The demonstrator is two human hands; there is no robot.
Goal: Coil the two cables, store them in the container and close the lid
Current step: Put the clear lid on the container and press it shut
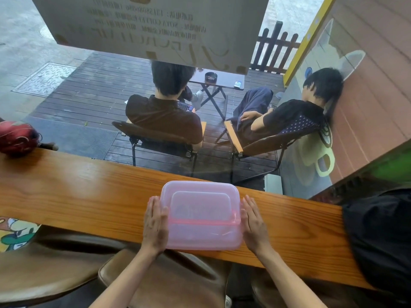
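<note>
A pink translucent container point(201, 232) sits on a wooden counter point(77, 196), its near edge reaching the counter's front edge, with the matching lid point(200, 201) seated on top. A darker pink seam runs along the front where lid meets box. Faint bluish shapes show through the lid; whether they are the cables cannot be told.

The left hand point(154, 223) lies flat against the container's left side, fingers straight and pressed together, pointing away from the person. The right hand point(253, 223) mirrors it on the right side, fingers likewise straight and together, palm against the wall. Neither hand curls around anything. Both bare forearms reach up from the bottom of the view.

A brown seat point(155, 278) stands below the counter. A black bag point(378, 236) rests on the counter's right end, and a red bundle point(17, 136) on its far left. A cartoon-printed item point(15, 232) shows at the left edge under the counter.

Beyond a glass pane, two people sit in folding chairs point(155, 138) on a dark wooden deck, backs to the camera, beside a small folding table point(216, 83) bearing an ashtray.
</note>
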